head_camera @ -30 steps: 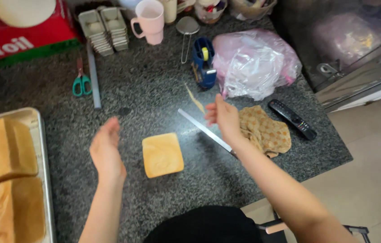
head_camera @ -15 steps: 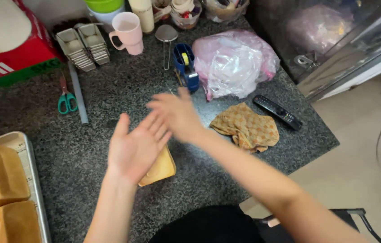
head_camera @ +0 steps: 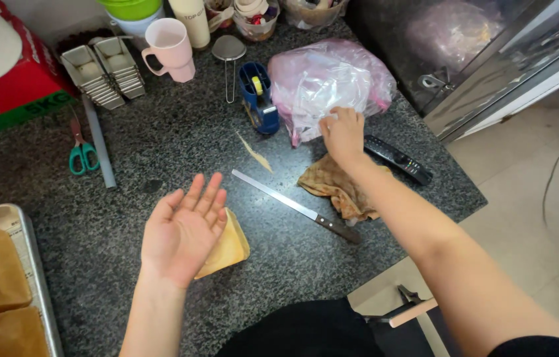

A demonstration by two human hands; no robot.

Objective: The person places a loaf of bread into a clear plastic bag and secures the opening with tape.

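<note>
Right hand [head_camera: 342,132] reaches across the dark speckled worktop [head_camera: 160,152] and rests its fingertips on the crumpled pink plastic bag [head_camera: 329,82], fingers bent onto the film; whether it has pinched the film cannot be told. Just under its wrist lies a brown patterned cloth [head_camera: 335,188], with a black remote control [head_camera: 398,158] beside it. The left hand [head_camera: 184,231] hovers palm up, fingers spread wide and holding nothing, above a slice of bread [head_camera: 230,248] that lies flat on the worktop and is partly hidden by the hand. A long knife [head_camera: 296,206] with a dark handle lies between the slice and the cloth. Farther back stand a blue tape dispenser [head_camera: 258,99], a pink mug [head_camera: 170,49] and green-handled scissors [head_camera: 82,155]. A metal tray [head_camera: 25,264] with loaves sits at the left edge.
</note>
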